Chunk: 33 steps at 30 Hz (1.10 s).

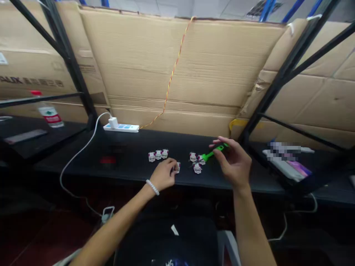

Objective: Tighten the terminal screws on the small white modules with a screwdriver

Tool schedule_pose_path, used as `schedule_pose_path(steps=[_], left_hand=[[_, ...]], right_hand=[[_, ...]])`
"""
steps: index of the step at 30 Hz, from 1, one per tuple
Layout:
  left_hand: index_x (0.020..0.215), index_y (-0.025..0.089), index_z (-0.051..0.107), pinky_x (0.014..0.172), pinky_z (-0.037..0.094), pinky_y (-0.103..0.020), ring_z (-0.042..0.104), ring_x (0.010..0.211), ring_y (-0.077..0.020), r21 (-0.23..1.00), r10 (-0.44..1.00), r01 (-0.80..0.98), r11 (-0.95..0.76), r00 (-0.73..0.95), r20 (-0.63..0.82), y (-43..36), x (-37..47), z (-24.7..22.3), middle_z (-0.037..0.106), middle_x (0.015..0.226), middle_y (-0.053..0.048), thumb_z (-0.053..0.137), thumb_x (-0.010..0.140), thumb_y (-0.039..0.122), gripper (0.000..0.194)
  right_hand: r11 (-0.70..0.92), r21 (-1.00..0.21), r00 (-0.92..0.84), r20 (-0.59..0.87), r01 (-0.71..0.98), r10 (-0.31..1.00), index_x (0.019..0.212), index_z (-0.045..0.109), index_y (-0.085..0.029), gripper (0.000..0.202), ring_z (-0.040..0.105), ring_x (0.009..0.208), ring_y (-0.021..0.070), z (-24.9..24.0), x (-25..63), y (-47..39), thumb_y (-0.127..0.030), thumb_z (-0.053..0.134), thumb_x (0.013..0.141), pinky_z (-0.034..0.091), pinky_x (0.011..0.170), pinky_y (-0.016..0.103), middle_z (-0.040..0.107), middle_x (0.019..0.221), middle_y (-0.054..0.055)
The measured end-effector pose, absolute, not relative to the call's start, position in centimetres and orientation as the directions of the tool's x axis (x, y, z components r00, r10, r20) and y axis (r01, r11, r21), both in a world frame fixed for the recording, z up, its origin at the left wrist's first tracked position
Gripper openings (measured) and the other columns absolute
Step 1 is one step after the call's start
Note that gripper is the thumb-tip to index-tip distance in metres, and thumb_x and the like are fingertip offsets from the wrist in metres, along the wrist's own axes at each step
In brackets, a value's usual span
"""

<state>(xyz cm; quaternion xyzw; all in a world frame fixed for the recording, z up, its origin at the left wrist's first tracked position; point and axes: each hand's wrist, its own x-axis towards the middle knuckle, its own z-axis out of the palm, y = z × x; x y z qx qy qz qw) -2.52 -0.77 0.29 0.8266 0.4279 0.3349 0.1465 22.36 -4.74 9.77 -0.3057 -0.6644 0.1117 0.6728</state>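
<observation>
Left hand (pixel 163 174): the grip is closing its thumb and fingertips about the near edge of a small pale piece (pixel 178 167), which is sitting at the fingertips on the side toward the right hand. The fingers are partly hiding it, so whether it is resting on the desk (pixel 188 141) or hanging just above cannot be told. The edge hold is probably leaving its printed face exposed.

Right hand (pixel 237 162): the grip is pinching the handle of a green tool (pixel 213 152) between thumb and fingers, with the palm well off the desk. The tool is slanting down from this grip toward the left, its head lying at or just above a loose group of three similar pieces. Contact is not resolvable. Holding the far end of the handle is likely leaving the head free and the knuckles out of the way.

Loose group: the upper-left piece (pixel 192 157), middle piece (pixel 201 159) and lower piece (pixel 197 169) are lying between the two grips, within easy reach of either.

Beyond the left grip and slightly left, a row of three pieces (pixel 158 154) is lying side by side, apart from the loose group; the spacing is presumably making the two sets easy to distinguish. Farther beyond, a power strip (pixel 124 128) is resting by the cardboard (pixel 166 120), out of the hands' way.
</observation>
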Motion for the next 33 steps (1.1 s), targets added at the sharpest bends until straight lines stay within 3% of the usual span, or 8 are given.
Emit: schedule_pose_path(steps=[9, 12, 15, 17, 20, 33], left_hand=[[0.090, 0.021, 0.067, 0.102, 0.056, -0.042, 0.070, 0.109, -0.0271, 0.497, 0.826, 0.662, -0.561, 0.401, 0.397, -1.0, -3.3, 1.4, 0.070, 0.125, -0.010, 0.065, 0.090, 0.015, 0.006], [0.092, 0.020, 0.070, 0.103, 0.056, -0.041, 0.070, 0.110, -0.0266, 0.464, 0.800, 0.656, -0.595, 0.429, 0.420, -0.1, -2.7, 2.8, 0.072, 0.119, -0.010, 0.063, 0.093, 0.016, 0.009], [0.093, 0.020, 0.076, 0.101, 0.056, -0.037, 0.072, 0.104, -0.0253, 0.386, 0.817, 0.722, -0.574, 0.478, 0.323, 1.8, -0.4, 4.6, 0.077, 0.106, -0.008, 0.061, 0.095, 0.016, 0.016], [0.097, 0.022, 0.081, 0.102, 0.055, -0.036, 0.074, 0.106, -0.0262, 0.296, 0.857, 0.804, -0.515, 0.491, 0.158, 3.5, 1.6, 5.5, 0.080, 0.105, -0.008, 0.064, 0.095, 0.019, 0.017], [0.090, 0.020, 0.084, 0.096, 0.058, -0.035, 0.077, 0.098, -0.0283, 0.257, 0.876, 0.841, -0.476, 0.479, 0.053, 5.7, 4.3, 5.9, 0.082, 0.095, -0.011, 0.073, 0.087, 0.016, 0.012], [0.099, 0.023, 0.087, 0.099, 0.057, -0.029, 0.078, 0.108, -0.0249, 0.247, 0.892, 0.863, -0.440, 0.451, 0.015, 7.8, 5.6, 4.5, 0.084, 0.106, -0.010, 0.074, 0.086, 0.014, 0.020]], right_hand=[[0.800, -0.545, 0.284, 0.832, 0.250, 0.478, 0.121, 0.076, -0.026, 0.037, 0.081, 0.085, 0.0197, 9.3, 27.9, -5.9, -0.019, 0.084, 0.086, 0.068, 0.078, 0.033, 0.078, 0.102, 0.004], [0.807, -0.531, 0.308, 0.837, 0.257, 0.453, 0.122, 0.076, -0.026, 0.037, 0.081, 0.083, 0.0197, 9.5, 28.6, -5.9, -0.020, 0.084, 0.086, 0.068, 0.077, 0.033, 0.078, 0.101, 0.004], [0.816, -0.517, 0.315, 0.844, 0.259, 0.434, 0.121, 0.077, -0.027, 0.037, 0.080, 0.082, 0.0189, 9.6, 29.0, -6.0, -0.021, 0.085, 0.086, 0.067, 0.077, 0.033, 0.078, 0.100, 0.004], [0.820, -0.514, 0.316, 0.845, 0.253, 0.432, 0.121, 0.077, -0.027, 0.037, 0.080, 0.083, 0.0183, 9.6, 29.1, -6.0, -0.020, 0.085, 0.086, 0.067, 0.078, 0.032, 0.078, 0.101, 0.004], [0.820, -0.515, 0.305, 0.846, 0.250, 0.438, 0.121, 0.077, -0.027, 0.037, 0.080, 0.085, 0.0184, 9.6, 29.5, -6.2, -0.019, 0.085, 0.086, 0.067, 0.080, 0.032, 0.078, 0.103, 0.004], [0.806, -0.529, 0.249, 0.845, 0.265, 0.473, 0.123, 0.076, -0.029, 0.036, 0.079, 0.087, 0.0191, 9.2, 30.1, -6.5, -0.019, 0.082, 0.088, 0.067, 0.080, 0.033, 0.077, 0.104, 0.004]])
